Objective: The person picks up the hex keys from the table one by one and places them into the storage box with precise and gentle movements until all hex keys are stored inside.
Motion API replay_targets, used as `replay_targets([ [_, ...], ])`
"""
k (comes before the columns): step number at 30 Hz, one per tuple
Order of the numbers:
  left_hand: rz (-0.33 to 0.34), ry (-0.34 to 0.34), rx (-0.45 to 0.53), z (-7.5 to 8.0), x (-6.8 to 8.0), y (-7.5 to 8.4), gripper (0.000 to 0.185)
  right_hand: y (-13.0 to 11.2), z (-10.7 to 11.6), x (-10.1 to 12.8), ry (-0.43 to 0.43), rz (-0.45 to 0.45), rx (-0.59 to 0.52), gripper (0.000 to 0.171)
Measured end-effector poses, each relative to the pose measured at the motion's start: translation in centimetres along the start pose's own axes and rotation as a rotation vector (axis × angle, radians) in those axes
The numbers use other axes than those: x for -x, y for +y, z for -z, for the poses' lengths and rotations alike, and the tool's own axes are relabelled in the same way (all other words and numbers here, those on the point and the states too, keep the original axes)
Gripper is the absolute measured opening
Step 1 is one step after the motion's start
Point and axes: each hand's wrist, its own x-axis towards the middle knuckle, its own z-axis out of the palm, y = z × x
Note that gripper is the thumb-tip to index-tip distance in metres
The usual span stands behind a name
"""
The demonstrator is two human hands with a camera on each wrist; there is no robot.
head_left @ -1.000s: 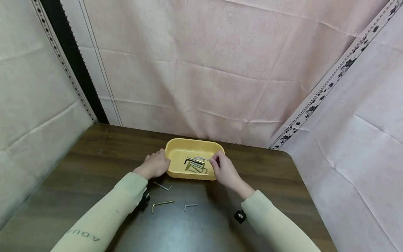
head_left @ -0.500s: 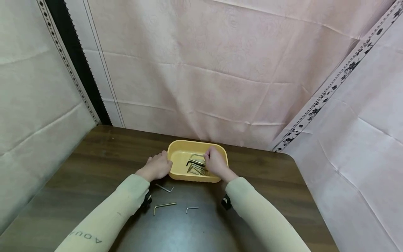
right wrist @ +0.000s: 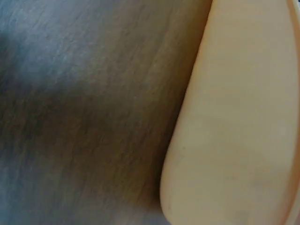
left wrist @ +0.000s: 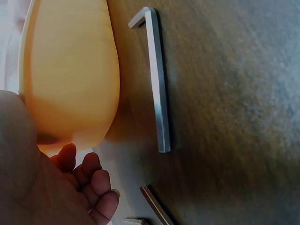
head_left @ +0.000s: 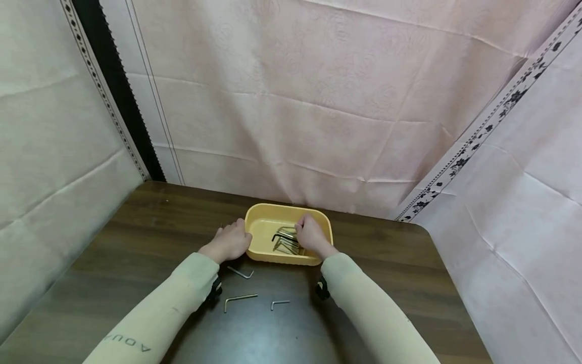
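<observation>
A yellow plastic tray (head_left: 286,207) stands near the table's back edge, with several Allen keys (head_left: 283,244), brassy, silver and one black, piled in it. My left hand (head_left: 229,241) holds the tray's left end; in the left wrist view its thumb lies at the rim and its fingers curl beside the end wall. Inside the tray, my right hand (head_left: 312,235) pinches a silver Allen key (head_left: 286,228) above the pile; the fingertips are hidden in the head view. The right wrist view shows only the tray's outer wall (right wrist: 234,117) and the tabletop.
In front of the tray lie a silver Allen key (head_left: 240,272), a longer brassy one (head_left: 241,297) and a small silver one (head_left: 280,302). Dark wood tabletop (head_left: 386,303) surrounds them. Pale cloth (head_left: 291,101) hangs behind and at both sides.
My right hand has moved left and inward over the pile, carrying the silver Allen key from the tray's right side. My left hand stays at the tray's left end. The view has shifted slightly.
</observation>
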Motion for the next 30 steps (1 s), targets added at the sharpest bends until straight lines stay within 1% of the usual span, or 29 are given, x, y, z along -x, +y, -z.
replay_targets([
  [4,0.007,-0.003,-0.003,0.1,0.0,0.1,0.043,0.3,-0.1,0.0,0.005,-0.005,0.015,0.014],
  [6,0.015,0.002,-0.005,0.1,0.0,0.0,0.042,0.4,-0.1,0.1,-0.008,0.002,0.012,0.016],
  [9,0.017,0.014,-0.006,0.2,0.0,0.0,0.041,0.6,-0.1,0.1,-0.028,0.007,0.018,0.012],
  [12,0.002,0.012,-0.006,0.3,0.0,0.0,0.041,0.7,0.0,0.2,-0.037,-0.005,0.029,0.008],
  [16,0.004,0.003,-0.007,0.4,0.1,0.0,0.040,0.6,0.1,0.4,-0.026,-0.010,0.032,0.020],
  [19,0.014,0.011,-0.004,0.4,0.1,0.0,0.040,0.5,0.2,0.6,0.002,0.032,0.039,0.026],
  [22,0.009,0.009,0.001,0.3,0.1,0.0,0.041,0.4,0.6,1.3,0.035,0.079,0.047,0.032],
  [26,0.006,-0.007,0.002,0.0,0.0,0.1,0.041,0.0,1.4,3.0,0.061,0.160,0.053,0.039],
  [30,0.010,0.002,0.001,0.0,-0.2,0.0,0.041,-0.4,1.9,4.8,0.068,0.269,0.025,0.039],
])
